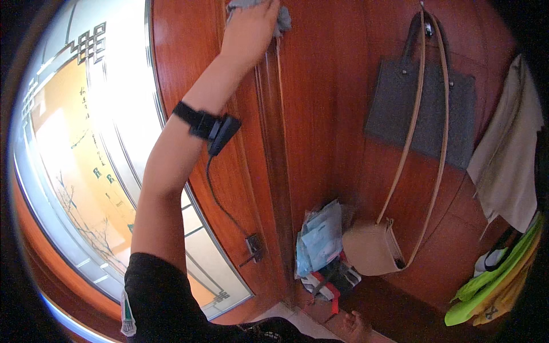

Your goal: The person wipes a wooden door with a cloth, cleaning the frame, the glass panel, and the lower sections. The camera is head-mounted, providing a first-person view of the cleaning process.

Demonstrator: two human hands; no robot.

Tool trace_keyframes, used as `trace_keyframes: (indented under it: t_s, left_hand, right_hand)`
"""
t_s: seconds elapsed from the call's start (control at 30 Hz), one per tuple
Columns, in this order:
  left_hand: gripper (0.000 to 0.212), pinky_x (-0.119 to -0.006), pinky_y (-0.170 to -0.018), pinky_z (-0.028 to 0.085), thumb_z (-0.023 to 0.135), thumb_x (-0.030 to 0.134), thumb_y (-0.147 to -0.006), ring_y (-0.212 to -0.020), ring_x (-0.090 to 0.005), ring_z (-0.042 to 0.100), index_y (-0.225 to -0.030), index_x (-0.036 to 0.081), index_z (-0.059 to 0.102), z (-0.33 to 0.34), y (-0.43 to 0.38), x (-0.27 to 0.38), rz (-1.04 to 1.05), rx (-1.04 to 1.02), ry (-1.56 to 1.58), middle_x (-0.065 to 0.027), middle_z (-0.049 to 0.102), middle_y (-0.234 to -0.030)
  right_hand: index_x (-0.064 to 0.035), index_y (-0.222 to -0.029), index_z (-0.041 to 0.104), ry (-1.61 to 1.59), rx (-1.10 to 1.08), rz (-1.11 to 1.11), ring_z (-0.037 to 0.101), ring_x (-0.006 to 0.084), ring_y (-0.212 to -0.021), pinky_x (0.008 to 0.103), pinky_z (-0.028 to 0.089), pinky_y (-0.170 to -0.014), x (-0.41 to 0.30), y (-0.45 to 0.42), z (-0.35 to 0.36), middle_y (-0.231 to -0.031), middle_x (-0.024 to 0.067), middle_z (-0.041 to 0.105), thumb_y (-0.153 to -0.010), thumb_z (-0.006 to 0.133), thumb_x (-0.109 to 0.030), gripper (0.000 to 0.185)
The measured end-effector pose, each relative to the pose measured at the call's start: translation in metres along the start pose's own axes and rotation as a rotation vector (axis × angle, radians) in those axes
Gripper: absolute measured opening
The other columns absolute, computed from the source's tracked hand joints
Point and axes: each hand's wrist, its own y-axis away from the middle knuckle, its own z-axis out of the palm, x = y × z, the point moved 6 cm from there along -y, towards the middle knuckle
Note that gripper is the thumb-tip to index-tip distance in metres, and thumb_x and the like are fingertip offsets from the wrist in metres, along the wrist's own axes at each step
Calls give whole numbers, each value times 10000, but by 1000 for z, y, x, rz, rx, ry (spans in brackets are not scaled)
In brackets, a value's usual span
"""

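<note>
My left hand (250, 32) is raised at the top of the view, closed on a grey cloth (283, 21) against the reddish-brown wooden panel (184, 43). The cloth shows on both sides of the hand. A black strap with a black device (223, 133) sits around that forearm, and a cable hangs from it. Low in the view, my right hand (355, 326) is blurred, its fingers partly curled near a red strap (333, 300); whether it holds anything cannot be told.
A dark grey handbag (424, 107) and a tan shoulder bag (371, 248) hang at the right. Plastic-wrapped blue packets (321, 240) stand below. Beige (506, 150) and bright green garments (489, 278) hang further right. A decorated glass panel (98, 171) fills the left.
</note>
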Motion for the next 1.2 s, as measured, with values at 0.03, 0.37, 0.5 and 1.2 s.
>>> trace_keyframes:
  t_s: [0.03,0.37,0.5,1.2]
  left_hand:
    - [469,-454,-924,467,499,89,-864,-1053,-379,579,-1331,49,481,-2,17,12,9,-40,37,-176,605,-1162]
    - [551,-469,-944,433,495,52,-806,-1085,-356,542,-1353,11,440,-47,230,159,204,-475,354,-172,568,-1202]
    - [568,-396,-899,452,528,96,-783,-978,-254,578,-1342,30,454,-68,352,219,387,-842,524,-111,624,-1055]
    - [524,-452,-999,407,509,24,-795,-1204,-324,493,-1319,44,492,-38,147,86,-41,-237,143,-132,528,-1316]
  right_hand:
    - [-42,-1204,594,29,17,-27,650,196,-834,320,534,-737,-14,8,4,-936,81,682,-946,565,-297,364]
    - [-2,-1130,573,-196,159,97,650,284,-860,400,542,-784,-32,15,26,-964,161,656,-925,556,-276,342]
    - [13,-1157,559,-135,87,159,652,270,-843,396,538,-785,-22,9,23,-969,162,658,-946,523,-283,365]
    - [-15,-1178,560,-85,104,137,649,272,-903,402,526,-796,-26,25,22,-1030,150,661,-958,491,-250,328]
